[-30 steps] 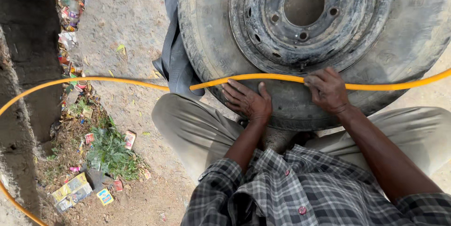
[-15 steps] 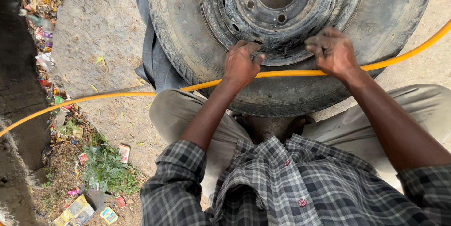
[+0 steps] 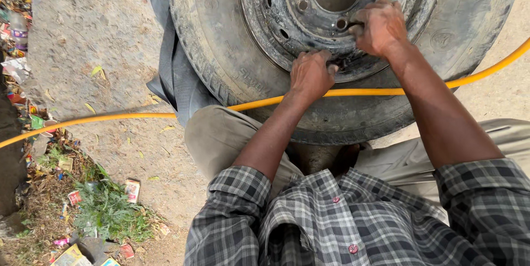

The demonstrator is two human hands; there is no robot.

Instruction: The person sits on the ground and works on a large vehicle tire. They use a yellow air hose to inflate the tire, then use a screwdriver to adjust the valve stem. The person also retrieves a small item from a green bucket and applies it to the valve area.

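A large worn tyre (image 3: 221, 39) on a rusty steel rim (image 3: 276, 1) lies flat on the ground in front of me. My left hand (image 3: 310, 75) rests on the rim's lower edge, fingers curled over its lip. My right hand (image 3: 381, 25) is closed over the rim near a bolt hole; what its fingers pinch is hidden. A yellow hose (image 3: 138, 116) crosses the tyre under both forearms. My knees in beige trousers (image 3: 221, 133) flank the tyre.
A dark rubber inner tube (image 3: 171, 72) sticks out from under the tyre's left side. Litter and weeds (image 3: 105, 211) line the left edge beside a dark drain. The ground (image 3: 94, 34) is bare concrete.
Both hands have moved up from the hose and tyre sidewall onto the steel rim. The view has shifted closer to the wheel.
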